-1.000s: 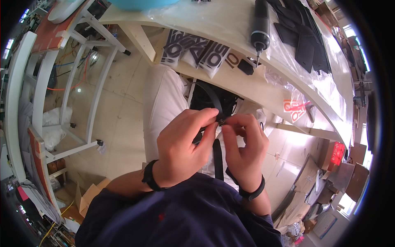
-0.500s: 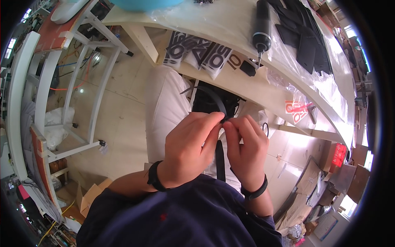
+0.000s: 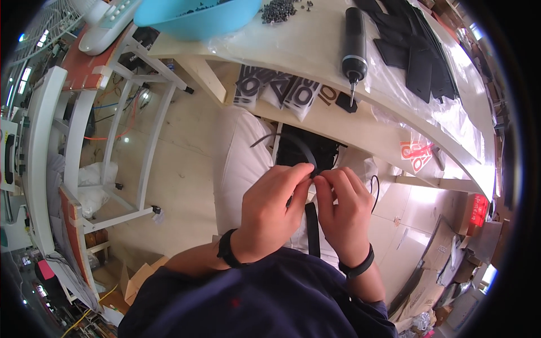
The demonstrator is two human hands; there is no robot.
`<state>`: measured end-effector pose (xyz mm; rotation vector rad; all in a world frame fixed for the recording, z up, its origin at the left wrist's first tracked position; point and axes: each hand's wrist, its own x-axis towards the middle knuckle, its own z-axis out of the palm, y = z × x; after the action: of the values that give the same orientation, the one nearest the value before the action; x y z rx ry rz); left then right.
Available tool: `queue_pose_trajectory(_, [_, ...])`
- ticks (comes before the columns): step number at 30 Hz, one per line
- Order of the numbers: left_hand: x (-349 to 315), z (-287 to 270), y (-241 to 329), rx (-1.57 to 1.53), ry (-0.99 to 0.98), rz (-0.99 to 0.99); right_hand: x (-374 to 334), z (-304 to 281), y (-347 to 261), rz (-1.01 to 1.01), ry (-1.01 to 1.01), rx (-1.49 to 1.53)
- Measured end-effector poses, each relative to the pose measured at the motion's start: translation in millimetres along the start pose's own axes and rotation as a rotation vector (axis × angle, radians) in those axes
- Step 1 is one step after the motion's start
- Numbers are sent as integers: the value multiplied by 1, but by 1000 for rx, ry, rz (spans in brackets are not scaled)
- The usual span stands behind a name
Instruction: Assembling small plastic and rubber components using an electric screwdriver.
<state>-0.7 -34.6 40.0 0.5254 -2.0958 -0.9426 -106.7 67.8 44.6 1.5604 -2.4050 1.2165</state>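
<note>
In front of my lap, my left hand and my right hand meet fingertip to fingertip, both closed in a pinch on a black strap. One end of the strap arcs up and to the left, past my left fingertips. A flat black length hangs below, between my wrists. Beside my right hand curves a thin black loop. The exact spot under my fingertips is hidden, so any small part there cannot be made out. A dark band circles each wrist.
On the table ahead are a blue basin, a pile of small dark parts, a black electric screwdriver and black flat pieces. Printed bags lie on the shelf below. White metal frames stand left; flattened cardboard lies right.
The whole view has shifted, so the table and my hands appear lower and slightly right, and more of the basin shows. My hands keep the same pinch on the strap.
</note>
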Motion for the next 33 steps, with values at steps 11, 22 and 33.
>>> queue_pose_trajectory(11, [3, 6, -3, -15, -66, -120, -1, 1, 15, -118, 25, 9])
queue_pose_trajectory(22, [6, 20, -2, 95, -188, -27, -7, 8, 24, 222, -22, 111])
queue_pose_trajectory(33, [188, -31, 63, -453, -299, 1, -20, -24, 51, 396, 120, 616])
